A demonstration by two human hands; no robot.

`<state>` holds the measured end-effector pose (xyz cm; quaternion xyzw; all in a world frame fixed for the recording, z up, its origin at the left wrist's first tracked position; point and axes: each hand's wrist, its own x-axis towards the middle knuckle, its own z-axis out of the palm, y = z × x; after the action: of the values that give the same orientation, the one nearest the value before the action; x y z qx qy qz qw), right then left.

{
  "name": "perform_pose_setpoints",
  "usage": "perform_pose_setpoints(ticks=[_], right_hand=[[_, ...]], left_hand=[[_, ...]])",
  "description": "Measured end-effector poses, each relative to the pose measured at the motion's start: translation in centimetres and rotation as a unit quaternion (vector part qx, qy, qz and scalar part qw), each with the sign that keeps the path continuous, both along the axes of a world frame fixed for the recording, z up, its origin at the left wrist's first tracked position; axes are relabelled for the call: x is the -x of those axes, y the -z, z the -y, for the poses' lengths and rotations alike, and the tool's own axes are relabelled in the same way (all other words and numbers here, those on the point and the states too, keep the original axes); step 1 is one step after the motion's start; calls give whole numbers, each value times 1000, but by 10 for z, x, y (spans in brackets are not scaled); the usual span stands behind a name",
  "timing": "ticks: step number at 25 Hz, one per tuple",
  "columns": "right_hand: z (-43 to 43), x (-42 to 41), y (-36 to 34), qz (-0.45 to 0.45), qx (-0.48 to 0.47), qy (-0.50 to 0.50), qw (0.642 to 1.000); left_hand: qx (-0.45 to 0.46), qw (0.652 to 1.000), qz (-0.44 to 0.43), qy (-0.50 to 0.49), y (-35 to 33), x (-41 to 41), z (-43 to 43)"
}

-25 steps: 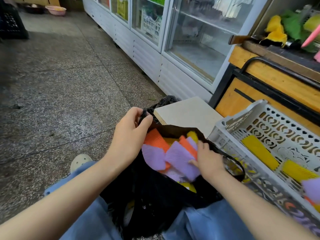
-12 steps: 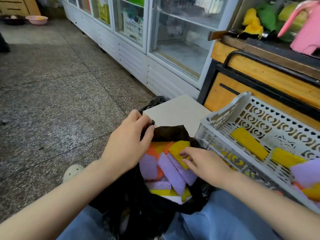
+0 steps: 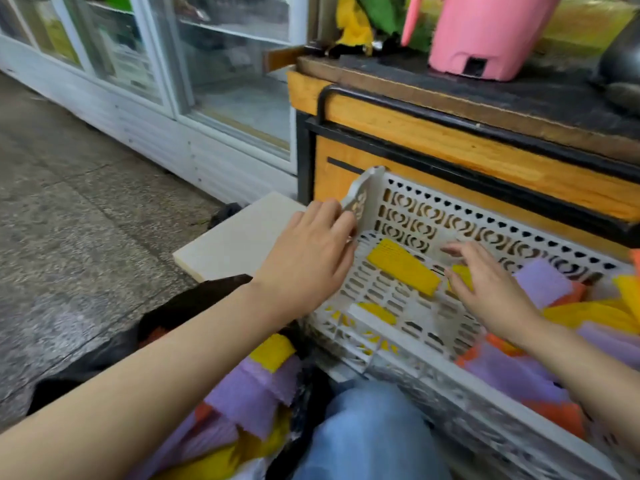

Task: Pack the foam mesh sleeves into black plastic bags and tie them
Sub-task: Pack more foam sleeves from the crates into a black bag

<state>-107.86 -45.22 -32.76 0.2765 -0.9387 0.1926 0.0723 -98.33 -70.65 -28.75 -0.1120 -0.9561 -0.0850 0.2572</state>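
A white perforated plastic crate point(image 3: 408, 355) holds loose foam mesh sleeves in yellow, purple and orange. One long yellow sleeve point(image 3: 403, 266) lies on the crate floor. My left hand point(image 3: 311, 254) reaches over the crate's left corner, fingers apart, holding nothing. Inside the crate, my right hand point(image 3: 485, 282) hovers with spread fingers, its fingertips on a small yellow sleeve point(image 3: 462, 273). Below my left forearm a black plastic bag point(image 3: 114, 351) sits open, with purple and yellow sleeves point(image 3: 252, 386) in it.
A beige board point(image 3: 239, 237) lies on the speckled floor behind the bag. An orange wooden stand point(image 3: 450, 154) with a pink bucket point(image 3: 485, 32) rises right behind the crate. Glass-door coolers point(image 3: 145, 74) line the left. My jeans-clad knee point(image 3: 367, 431) is in front.
Both hands have left the bag and moved right to the crate. The left hand let go of the bag's rim. The view has swung right.
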Motion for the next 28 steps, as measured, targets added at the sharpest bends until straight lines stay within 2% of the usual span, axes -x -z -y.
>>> perform_pose_setpoints(ticks=[3, 5, 10, 14, 16, 18, 22, 24, 26, 28], right_hand=[[-42, 31, 31, 63, -53, 64, 995], [-60, 48, 46, 101, -72, 86, 989], [-76, 85, 73, 159, -115, 89, 977], [-83, 104, 89, 151, -186, 109, 965], [-83, 109, 94, 127, -231, 117, 958], [-81, 114, 98, 110, -257, 121, 953], [-78, 113, 95, 108, -209, 128, 963], [-74, 108, 85, 92, -145, 135, 976], [-64, 102, 70, 58, -57, 137, 987], [-52, 94, 49, 34, 33, 139, 989]], left_hand=[[-26, 995, 92, 29, 18, 63, -42], [-6, 982, 182, 49, 37, 102, -66], [61, 933, 343, 93, 86, 171, -92], [110, 871, 466, 110, 114, 205, -95], [143, 862, 475, 102, 123, 212, -97], [179, 870, 446, 108, 128, 215, -101], [209, 903, 360, 111, 128, 216, -105], [173, 917, 347, 97, 125, 214, -103], [28, 935, 348, 66, 115, 208, -102], [-142, 935, 323, 37, 99, 202, -99]])
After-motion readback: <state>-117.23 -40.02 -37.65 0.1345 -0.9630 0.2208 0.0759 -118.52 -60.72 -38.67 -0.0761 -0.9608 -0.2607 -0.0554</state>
